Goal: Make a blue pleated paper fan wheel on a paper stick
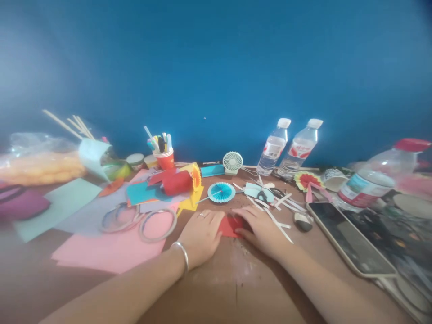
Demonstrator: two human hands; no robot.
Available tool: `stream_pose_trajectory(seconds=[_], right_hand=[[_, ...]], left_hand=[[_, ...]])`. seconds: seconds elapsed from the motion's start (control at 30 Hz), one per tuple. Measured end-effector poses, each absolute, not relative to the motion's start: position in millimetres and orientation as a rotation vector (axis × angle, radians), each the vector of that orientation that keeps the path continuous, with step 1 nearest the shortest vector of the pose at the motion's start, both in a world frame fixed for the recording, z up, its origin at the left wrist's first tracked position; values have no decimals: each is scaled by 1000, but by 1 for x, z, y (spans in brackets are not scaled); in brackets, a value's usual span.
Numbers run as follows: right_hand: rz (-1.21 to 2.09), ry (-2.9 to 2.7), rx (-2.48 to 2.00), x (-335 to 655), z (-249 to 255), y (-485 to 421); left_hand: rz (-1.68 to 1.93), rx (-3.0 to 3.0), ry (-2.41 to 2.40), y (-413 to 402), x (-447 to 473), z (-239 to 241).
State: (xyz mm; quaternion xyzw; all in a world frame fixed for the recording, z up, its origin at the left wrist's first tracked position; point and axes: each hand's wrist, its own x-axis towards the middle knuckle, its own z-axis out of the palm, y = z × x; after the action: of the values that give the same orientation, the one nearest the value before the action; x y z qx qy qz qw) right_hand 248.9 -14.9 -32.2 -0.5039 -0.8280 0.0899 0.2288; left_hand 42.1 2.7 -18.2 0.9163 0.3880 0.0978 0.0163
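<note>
A small piece of red paper (231, 226) lies on the brown table in front of me, between my two hands. My left hand (201, 231), with a ring and a silver bangle, grips its left edge. From the other side my right hand (258, 225) bends its fingers over the paper's right part, thumb at the near edge. The fingers cover both ends of the paper. Just beyond the hands sits a pleated blue paper rosette (221, 192) with a white rim and a thin stick reaching left.
Pink sheets (111, 252) and tape rolls (158, 224) lie left, near a red paper roll (177, 183) and a cup of pens (164, 158). White paper strips (278, 220), scissors (262, 196), a phone (351, 238) and water bottles (272, 148) stand or lie right. A small fan (232, 162) is behind.
</note>
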Motion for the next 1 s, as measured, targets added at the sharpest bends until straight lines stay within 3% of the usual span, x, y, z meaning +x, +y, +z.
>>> stream_pose_trajectory(seconds=[1.0], right_hand=[[-30,-2375,-1395,247,-37,-18]], left_hand=[[477,2856,1300,-3,47,-22]])
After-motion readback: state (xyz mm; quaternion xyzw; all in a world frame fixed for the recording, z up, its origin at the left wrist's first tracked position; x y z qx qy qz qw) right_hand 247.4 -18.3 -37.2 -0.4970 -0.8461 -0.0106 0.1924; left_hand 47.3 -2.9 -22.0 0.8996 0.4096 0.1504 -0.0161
